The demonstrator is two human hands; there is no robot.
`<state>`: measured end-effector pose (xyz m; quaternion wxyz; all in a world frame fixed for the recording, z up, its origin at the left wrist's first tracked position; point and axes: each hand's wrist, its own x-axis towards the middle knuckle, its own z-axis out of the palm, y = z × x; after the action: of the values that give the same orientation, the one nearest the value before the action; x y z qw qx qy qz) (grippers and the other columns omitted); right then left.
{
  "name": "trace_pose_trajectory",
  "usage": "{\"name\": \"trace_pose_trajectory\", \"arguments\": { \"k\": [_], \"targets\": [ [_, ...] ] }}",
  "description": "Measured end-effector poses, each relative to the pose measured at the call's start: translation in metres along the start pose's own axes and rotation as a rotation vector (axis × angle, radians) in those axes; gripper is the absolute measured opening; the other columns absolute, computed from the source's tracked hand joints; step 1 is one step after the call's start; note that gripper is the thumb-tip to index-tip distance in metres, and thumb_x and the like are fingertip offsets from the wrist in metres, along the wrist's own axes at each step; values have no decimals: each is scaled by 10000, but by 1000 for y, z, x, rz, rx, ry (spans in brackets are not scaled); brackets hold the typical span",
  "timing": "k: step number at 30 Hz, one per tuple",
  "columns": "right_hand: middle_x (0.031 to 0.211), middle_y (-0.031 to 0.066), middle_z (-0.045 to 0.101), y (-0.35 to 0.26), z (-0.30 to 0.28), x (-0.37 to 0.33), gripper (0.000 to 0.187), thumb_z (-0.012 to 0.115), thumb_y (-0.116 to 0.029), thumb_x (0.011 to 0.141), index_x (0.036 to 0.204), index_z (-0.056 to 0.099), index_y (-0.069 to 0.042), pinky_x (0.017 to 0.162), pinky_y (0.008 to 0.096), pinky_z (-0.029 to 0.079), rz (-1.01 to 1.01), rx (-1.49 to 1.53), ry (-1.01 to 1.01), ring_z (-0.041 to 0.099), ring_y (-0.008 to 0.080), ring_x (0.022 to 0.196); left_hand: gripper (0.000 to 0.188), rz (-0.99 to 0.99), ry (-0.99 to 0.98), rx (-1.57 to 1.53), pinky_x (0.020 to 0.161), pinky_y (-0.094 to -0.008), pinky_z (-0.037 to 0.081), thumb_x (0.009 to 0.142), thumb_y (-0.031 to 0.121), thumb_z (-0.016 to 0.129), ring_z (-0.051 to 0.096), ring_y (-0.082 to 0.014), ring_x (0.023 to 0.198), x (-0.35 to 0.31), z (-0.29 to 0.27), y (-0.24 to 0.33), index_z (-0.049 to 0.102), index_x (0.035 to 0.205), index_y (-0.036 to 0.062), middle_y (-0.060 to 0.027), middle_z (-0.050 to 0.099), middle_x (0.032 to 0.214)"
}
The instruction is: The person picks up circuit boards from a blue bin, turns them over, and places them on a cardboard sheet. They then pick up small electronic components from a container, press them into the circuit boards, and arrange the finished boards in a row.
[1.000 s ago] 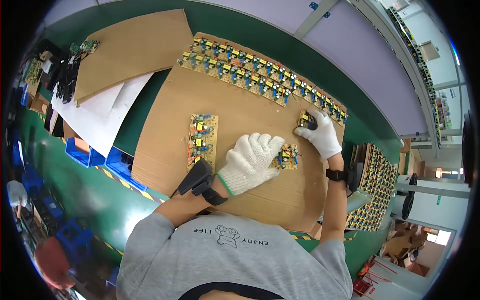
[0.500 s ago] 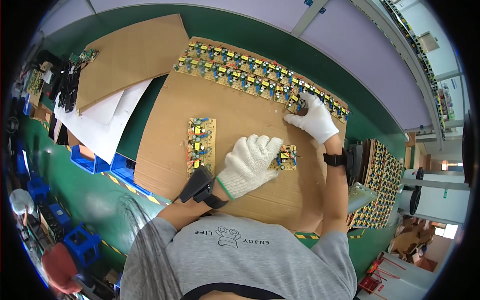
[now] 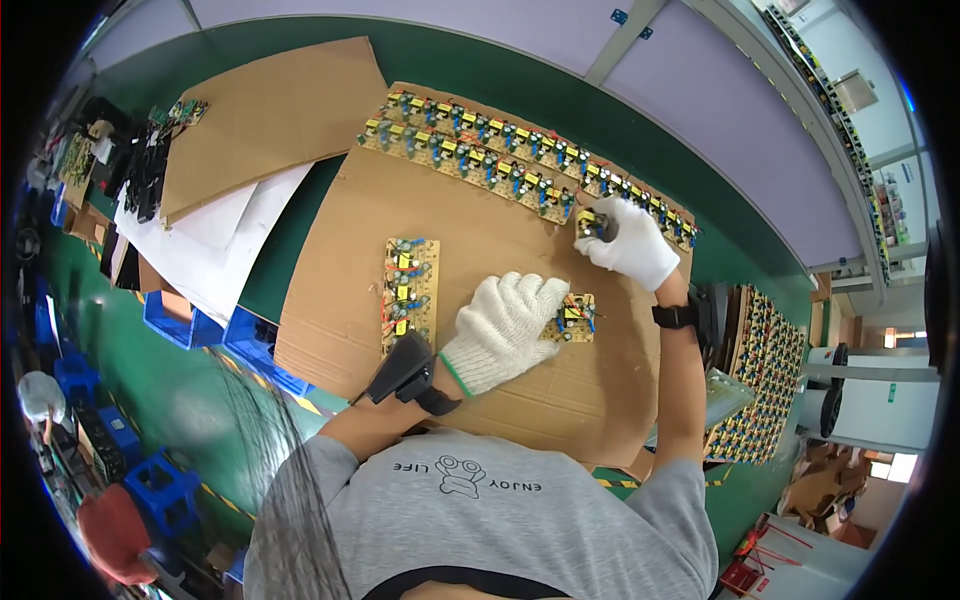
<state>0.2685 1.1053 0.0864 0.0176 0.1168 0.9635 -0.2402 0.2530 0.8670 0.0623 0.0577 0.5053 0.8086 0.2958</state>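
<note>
My left hand (image 3: pixel 507 325), in a cream knit glove with a green cuff, lies low over the cardboard sheet (image 3: pixel 330 330). Its fingers and thumb close round the left end of a small circuit board (image 3: pixel 578 318), hiding that end. Farther right, my right hand (image 3: pixel 632 243), in a white glove, pinches another small circuit board (image 3: pixel 592 224) with a yellow-labelled part. This board is just in front of two long rows of circuit boards (image 3: pixel 470 150) along the sheet's far edge. Left of my left hand lies a strip of joined circuit boards (image 3: pixel 410 290).
Another cardboard sheet (image 3: pixel 270 120) and white sheets (image 3: pixel 215 250) lie at the far left, near black cables (image 3: pixel 140 175). Blue bins (image 3: pixel 262 350) stand below the left edge. A stack of board-covered cardboard (image 3: pixel 765 370) stands at right, beside a clear plastic bag (image 3: pixel 728 397).
My right hand has drawn a small circuit board back from the near row, slightly toward me, leaving a gap there. My left hand stays beside its board. The whole view has shifted slightly.
</note>
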Motion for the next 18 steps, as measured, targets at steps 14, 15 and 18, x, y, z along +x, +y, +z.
{"name": "trace_pose_trajectory", "arguments": {
  "k": [14,15,18],
  "targets": [
    [999,159,662,13,21,10,614,770,-310,747,1227,577,19,806,345,512,-77,-106,225,639,269,869,549,-113,83,-116,859,-437,472,692,292,752,591,-314,1009,11,4,3,554,1164,95,-123,558,1149],
    [999,159,662,15,20,9,614,770,-310,747,1227,577,19,806,345,512,-80,-104,223,639,269,869,524,-156,88,-151,858,-460,483,705,293,734,604,-332,1005,15,1,3,563,1155,84,-141,553,1169],
    [941,148,656,0,3,6,541,760,-260,760,1206,596,0,759,346,516,116,-58,22,636,248,821,458,-185,-81,-40,803,-464,528,716,339,698,649,-363,882,30,-13,2,589,1078,79,-182,535,1215]
  ]
}}
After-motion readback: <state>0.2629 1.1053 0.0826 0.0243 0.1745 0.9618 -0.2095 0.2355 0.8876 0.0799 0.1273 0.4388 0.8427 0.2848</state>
